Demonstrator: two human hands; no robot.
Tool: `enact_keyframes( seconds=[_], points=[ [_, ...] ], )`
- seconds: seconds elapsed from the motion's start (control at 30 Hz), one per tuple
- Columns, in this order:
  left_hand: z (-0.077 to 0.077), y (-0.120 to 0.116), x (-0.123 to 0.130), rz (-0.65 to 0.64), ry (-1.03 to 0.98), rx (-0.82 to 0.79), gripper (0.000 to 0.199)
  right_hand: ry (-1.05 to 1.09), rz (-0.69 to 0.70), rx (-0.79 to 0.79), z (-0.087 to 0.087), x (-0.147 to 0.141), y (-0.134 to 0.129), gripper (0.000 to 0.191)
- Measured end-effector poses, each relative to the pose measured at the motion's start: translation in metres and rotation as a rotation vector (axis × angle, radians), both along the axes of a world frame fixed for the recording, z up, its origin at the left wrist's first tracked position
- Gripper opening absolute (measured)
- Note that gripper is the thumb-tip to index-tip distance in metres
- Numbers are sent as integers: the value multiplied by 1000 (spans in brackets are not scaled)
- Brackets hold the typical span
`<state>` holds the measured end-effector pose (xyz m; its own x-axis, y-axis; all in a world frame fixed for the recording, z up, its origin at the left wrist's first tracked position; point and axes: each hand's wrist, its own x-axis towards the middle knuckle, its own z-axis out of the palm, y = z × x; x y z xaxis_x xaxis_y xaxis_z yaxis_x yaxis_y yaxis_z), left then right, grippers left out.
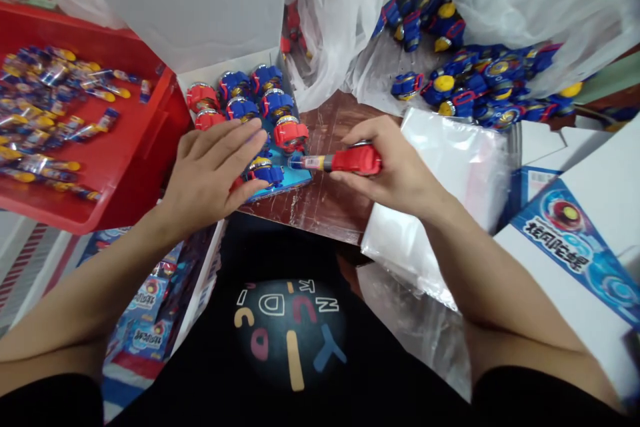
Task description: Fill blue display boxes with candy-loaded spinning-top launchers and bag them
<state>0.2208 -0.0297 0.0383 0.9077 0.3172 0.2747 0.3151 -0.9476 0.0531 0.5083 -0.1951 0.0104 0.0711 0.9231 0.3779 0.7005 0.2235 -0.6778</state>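
Observation:
My right hand (400,163) grips a red spinning-top toy (359,160) between thumb and fingers. From the toy's left end sticks a small labelled tube (315,162), pointing at the open display box (299,177). Inside that box, red and blue spinning-top toys stand in rows, among them a red one (291,133) and a blue one (277,103). My left hand (213,163) lies flat with fingers stretched over the box's left front part. It covers some of the toys there, and nothing shows in its grasp.
At left, a red bin (165,113) holds many small tubes. Blue toys (465,90) lie heaped in a clear plastic bag at the back right. A stack of clear bags (445,167) rests by my right arm. White printed boxes (570,240) stand at far right.

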Motion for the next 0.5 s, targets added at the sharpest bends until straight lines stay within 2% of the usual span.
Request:
enact_keyframes(
  seconds=[0.07,0.13,0.2,0.27,0.33,0.4,0.5],
  points=[
    [-12,6,3,-51,37,-43,49,-188,102,-147,-2,10,11,34],
    [-25,8,6,-90,43,-68,41,-323,178,-321,0,8,24,35],
    [-33,5,9,-91,24,-103,40,-463,222,-398,6,-5,36,37],
    [-32,2,7,-89,6,-154,42,-573,252,-432,14,-20,47,33],
    [-23,3,0,-72,-41,-202,44,-640,271,-470,22,-32,54,33],
    [-6,15,-9,11,-180,-216,47,-654,296,-463,26,-36,55,42],
    [25,59,-14,206,-409,-149,61,-582,281,-359,25,-32,54,46]
  ],
)
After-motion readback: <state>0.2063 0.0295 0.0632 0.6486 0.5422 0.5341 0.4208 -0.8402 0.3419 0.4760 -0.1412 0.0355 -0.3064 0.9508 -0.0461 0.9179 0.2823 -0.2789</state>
